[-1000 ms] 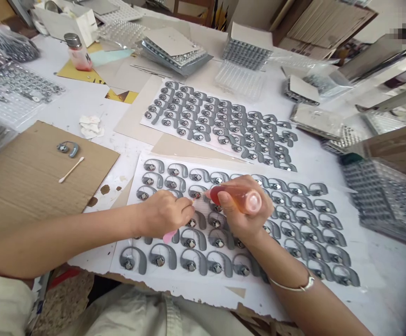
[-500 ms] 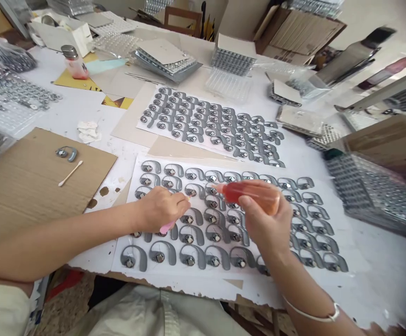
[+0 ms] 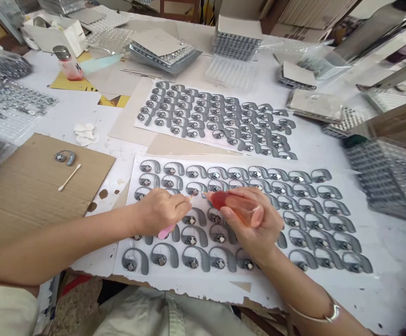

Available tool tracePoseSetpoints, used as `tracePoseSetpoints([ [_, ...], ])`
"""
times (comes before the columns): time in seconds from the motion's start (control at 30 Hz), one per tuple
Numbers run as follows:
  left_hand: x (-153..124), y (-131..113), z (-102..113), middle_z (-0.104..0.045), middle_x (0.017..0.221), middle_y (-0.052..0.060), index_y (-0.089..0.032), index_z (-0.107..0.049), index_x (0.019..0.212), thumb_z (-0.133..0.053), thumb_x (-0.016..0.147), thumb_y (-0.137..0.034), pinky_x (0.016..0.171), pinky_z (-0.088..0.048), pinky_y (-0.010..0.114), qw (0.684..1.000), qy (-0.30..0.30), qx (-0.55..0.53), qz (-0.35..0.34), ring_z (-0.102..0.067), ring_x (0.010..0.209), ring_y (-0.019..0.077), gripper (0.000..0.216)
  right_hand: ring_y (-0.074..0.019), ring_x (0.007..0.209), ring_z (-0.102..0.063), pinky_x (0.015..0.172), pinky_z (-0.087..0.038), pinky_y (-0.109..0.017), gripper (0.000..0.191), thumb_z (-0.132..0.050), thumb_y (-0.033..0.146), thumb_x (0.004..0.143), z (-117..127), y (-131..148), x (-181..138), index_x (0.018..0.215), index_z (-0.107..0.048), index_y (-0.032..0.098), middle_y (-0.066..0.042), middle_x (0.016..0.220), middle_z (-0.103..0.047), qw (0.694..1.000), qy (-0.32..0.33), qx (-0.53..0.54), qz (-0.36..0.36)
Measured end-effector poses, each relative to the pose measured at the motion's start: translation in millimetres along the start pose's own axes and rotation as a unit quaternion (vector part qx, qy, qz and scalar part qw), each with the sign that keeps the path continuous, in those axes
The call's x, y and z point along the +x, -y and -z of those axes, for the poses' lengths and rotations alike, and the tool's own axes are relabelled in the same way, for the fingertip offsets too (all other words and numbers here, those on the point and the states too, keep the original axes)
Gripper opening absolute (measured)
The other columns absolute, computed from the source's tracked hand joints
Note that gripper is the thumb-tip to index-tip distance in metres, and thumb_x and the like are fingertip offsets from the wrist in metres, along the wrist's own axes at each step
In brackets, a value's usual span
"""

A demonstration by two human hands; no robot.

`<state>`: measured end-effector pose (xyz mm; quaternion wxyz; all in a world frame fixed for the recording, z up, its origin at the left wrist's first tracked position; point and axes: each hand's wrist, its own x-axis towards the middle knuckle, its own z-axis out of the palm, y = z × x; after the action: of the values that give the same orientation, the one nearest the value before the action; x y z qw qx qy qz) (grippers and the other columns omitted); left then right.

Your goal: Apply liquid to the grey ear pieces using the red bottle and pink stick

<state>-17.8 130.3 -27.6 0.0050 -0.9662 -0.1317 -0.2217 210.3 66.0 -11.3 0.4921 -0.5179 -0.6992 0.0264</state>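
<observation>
In the head view, my left hand [image 3: 162, 210] is closed around a thin tool with a pink handle [image 3: 166, 232], its small tip showing past the fingers. My right hand [image 3: 259, 224] grips a clear squeeze bottle [image 3: 236, 205] of red liquid, tilted with its nozzle pointing left. Nozzle and tool tip come close together over a grey ear-hook piece [image 3: 196, 188] with a round metallic part. Whether either touches it, I cannot tell. Rows of similar ear-hook pieces lie on a white sheet [image 3: 124, 240] under both hands, some hidden by them.
Behind lies a second sheet of ear-hook pieces [image 3: 195, 109]. At left, a cardboard piece [image 3: 24, 186] bears one ear-hook piece and a cotton swab [image 3: 69, 178]. A jar with red liquid [image 3: 70, 69], stacked trays [image 3: 236, 39] and a crumpled tissue [image 3: 85, 134] stand or lie farther back.
My right hand has brought the squeeze bottle left and slightly down, so its nozzle is nearer the tool tip. My left hand stays almost in place. The camera view has shifted slightly.
</observation>
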Motion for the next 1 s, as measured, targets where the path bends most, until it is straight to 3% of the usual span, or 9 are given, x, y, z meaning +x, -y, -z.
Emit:
tracePoseSetpoints([
  [0.27,1.3,-1.0,0.8,-0.068,0.085,0.011,-0.012,-0.060,0.089,-0.040,0.084,-0.010,0.045,-0.048,0.022,1.000,-0.004,0.010,-0.007,-0.062,0.058,0.0134,0.020,-0.0199,0.077,-0.061,0.067,-0.053,-0.036,0.026,-0.071,0.024,0.077,-1.3,-1.4,-0.6,0.101,-0.062,0.022,-0.005,0.086,-0.065,1.000,0.000,0.016,-0.005],
  [0.53,6.7,-2.2,4.2,-0.068,0.077,0.006,-0.012,-0.058,0.080,-0.041,0.083,-0.007,0.038,-0.042,0.021,0.997,-0.075,0.010,-0.007,-0.058,0.049,0.0119,0.017,-0.0196,0.075,-0.062,0.066,-0.054,-0.035,0.027,-0.072,0.023,0.076,-2.3,-0.8,1.0,0.101,-0.061,0.022,-0.004,0.085,-0.066,1.000,0.006,0.007,0.003],
  [0.83,4.0,-2.1,1.4,-0.068,0.078,0.007,-0.012,-0.057,0.081,-0.043,0.085,-0.008,0.041,-0.044,0.020,0.999,-0.040,0.014,-0.004,-0.059,0.052,0.0114,0.015,-0.0199,0.077,-0.062,0.065,-0.055,-0.035,0.027,-0.072,0.024,0.078,-3.8,0.5,3.4,0.102,-0.060,0.020,-0.005,0.085,-0.066,0.998,0.010,-0.009,0.058],
  [1.0,4.9,-2.6,2.1,-0.068,0.077,0.007,-0.012,-0.057,0.079,-0.042,0.083,-0.007,0.038,-0.043,0.021,0.998,-0.057,0.010,0.001,-0.058,0.049,0.0116,0.016,-0.0195,0.076,-0.063,0.063,-0.056,-0.034,0.025,-0.071,0.023,0.079,-1.6,5.2,2.6,0.102,-0.060,0.019,-0.006,0.085,-0.066,0.997,0.022,-0.030,0.068],
])
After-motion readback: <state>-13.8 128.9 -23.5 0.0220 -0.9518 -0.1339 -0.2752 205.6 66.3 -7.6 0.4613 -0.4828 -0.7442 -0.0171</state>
